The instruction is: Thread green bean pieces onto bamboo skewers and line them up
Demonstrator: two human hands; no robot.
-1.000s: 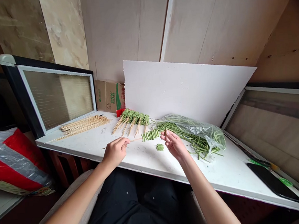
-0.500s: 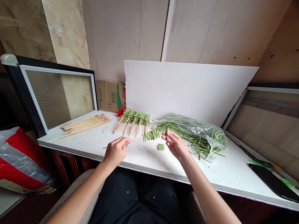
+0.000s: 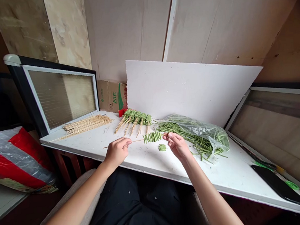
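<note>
My left hand (image 3: 118, 150) is closed around a bamboo skewer (image 3: 137, 140), whose thin end sticks out to the left of the fist. Short cut pieces of green bean (image 3: 152, 137) sit side by side along the skewer, crosswise to it. At its right end, the fingers of my right hand (image 3: 177, 143) pinch the skewer close to the last piece; whether a bean piece is also between them I cannot tell. Just below, a small group of cut bean pieces (image 3: 162, 147) lies on the white table (image 3: 143, 158).
Bare skewers (image 3: 88, 125) lie at the left. Filled bean skewers (image 3: 137, 117) are piled at the back, before a cardboard box (image 3: 109, 96). Long green beans (image 3: 197, 141) spill from a clear plastic bag (image 3: 214, 135). A black phone (image 3: 279, 185) rests near the right edge.
Both hands keep the same hold on the skewer. The whole view has shifted very slightly; my right hand sits a touch farther right and lower.
</note>
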